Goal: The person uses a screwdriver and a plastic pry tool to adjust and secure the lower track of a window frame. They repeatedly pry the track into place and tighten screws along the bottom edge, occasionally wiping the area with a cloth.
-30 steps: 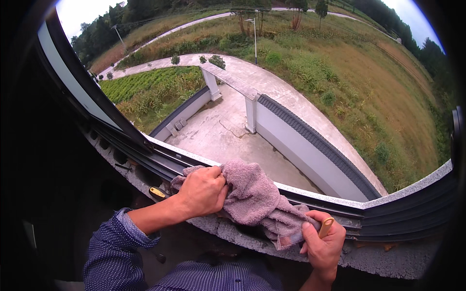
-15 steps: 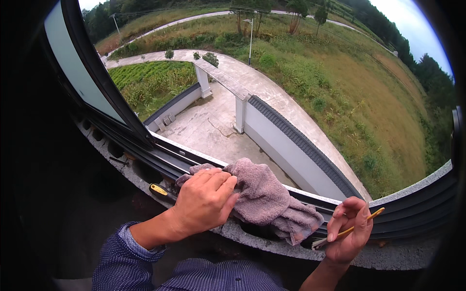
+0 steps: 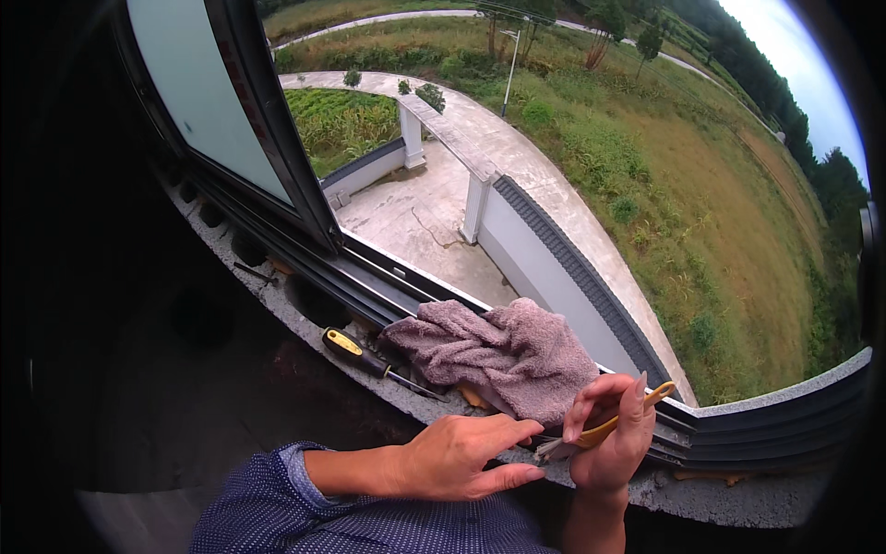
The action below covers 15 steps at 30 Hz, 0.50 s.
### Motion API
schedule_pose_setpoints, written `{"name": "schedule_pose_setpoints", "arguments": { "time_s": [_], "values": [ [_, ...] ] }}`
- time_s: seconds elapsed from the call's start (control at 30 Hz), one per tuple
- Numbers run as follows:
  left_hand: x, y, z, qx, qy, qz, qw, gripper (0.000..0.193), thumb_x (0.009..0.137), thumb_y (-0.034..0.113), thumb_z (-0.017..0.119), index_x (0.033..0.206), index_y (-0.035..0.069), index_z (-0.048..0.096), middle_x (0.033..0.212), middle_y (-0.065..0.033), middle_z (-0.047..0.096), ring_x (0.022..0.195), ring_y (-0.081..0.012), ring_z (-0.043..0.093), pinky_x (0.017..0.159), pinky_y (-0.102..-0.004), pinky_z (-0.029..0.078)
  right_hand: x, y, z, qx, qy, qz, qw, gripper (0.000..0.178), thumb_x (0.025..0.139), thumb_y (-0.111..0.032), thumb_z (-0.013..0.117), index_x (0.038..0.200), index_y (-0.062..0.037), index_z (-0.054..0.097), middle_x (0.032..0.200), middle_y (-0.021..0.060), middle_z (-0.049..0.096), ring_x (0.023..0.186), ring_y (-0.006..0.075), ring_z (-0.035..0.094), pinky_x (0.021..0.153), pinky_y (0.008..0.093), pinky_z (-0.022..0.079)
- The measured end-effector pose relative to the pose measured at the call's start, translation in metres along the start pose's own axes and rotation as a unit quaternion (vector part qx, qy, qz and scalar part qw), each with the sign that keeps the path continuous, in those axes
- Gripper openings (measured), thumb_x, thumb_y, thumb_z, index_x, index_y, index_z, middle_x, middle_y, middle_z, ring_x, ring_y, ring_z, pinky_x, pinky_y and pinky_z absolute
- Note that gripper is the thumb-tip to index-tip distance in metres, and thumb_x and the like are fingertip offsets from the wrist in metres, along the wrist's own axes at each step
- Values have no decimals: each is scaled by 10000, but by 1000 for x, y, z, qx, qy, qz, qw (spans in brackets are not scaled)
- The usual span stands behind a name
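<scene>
A small paintbrush (image 3: 604,430) with a yellow handle and pale bristles rests in my right hand (image 3: 612,439), whose fingers curl around the handle. Its bristles point left, toward my other hand. My left hand (image 3: 469,457) has thumb and forefinger apart on either side of the bristle tip; whether they touch it I cannot tell. Just beyond both hands, a crumpled mauve towel (image 3: 517,355) lies over the window track. Left of the towel, a screwdriver (image 3: 355,353) with a yellow and black handle lies on the rough sill.
Dark window tracks (image 3: 775,434) run along the opening, above a rough concrete sill (image 3: 738,499) with holes in its edge. A sliding window sash (image 3: 277,120) stands at the left. Far below outside lie a paved yard (image 3: 397,217) and a white wall (image 3: 544,258).
My left hand has left the towel and moved down and right to the brush bristles. The right hand with the brush has shifted left. The screwdriver shows more fully.
</scene>
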<state>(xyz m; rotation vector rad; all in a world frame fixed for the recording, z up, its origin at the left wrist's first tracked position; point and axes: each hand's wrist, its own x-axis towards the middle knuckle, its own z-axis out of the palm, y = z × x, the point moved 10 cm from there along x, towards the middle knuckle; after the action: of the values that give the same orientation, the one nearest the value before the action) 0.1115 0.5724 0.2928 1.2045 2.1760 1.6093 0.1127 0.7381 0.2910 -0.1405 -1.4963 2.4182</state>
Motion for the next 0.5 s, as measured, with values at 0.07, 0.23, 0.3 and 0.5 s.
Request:
{"name": "schedule_pose_setpoints", "arguments": {
  "time_s": [0.07, 0.23, 0.3, 0.5],
  "values": [
    [-13, 1, -15, 68, 54, 31, 996, 488, 940, 288, 855, 1280, -21, 692, 972, -149, 745, 789, -286, 752, 674, -351, 599, -4, 7, 3, -33, -3, -8, 999, 537, 1188, -407, 423, 1002, 52, 631, 748, 122, 633, 554, 171, 626, 518, 278, 526],
    [-36, -15, -22, 11, 99, -17, 995, 473, 927, 301, 865, 1234, -16, 696, 917, -132, 714, 743, -289, 724, 638, -354, 582, -14, 32, 33, -141, -31, 14, 989, 514, 1183, -421, 435, 982, 19, 609, 716, 111, 612, 529, 162, 585, 513, 289, 509],
    [-39, -12, -16, 18, 80, -12, 997, 424, 926, 272, 868, 1179, -14, 684, 920, -134, 711, 754, -295, 732, 644, -364, 585, -21, 47, 55, -160, -95, 25, 982, 528, 1180, -419, 445, 981, 34, 629, 721, 113, 622, 547, 164, 600, 534, 279, 507],
    [-66, -43, -27, -117, 145, -109, 976, 375, 964, 193, 826, 1222, -18, 654, 957, -174, 762, 813, -331, 787, 703, -384, 617, -27, 51, 120, -166, -219, -20, 961, 570, 1186, -425, 385, 1066, 50, 674, 952, 132, 641, 793, 148, 618, 737, 270, 496]
  ]
}}
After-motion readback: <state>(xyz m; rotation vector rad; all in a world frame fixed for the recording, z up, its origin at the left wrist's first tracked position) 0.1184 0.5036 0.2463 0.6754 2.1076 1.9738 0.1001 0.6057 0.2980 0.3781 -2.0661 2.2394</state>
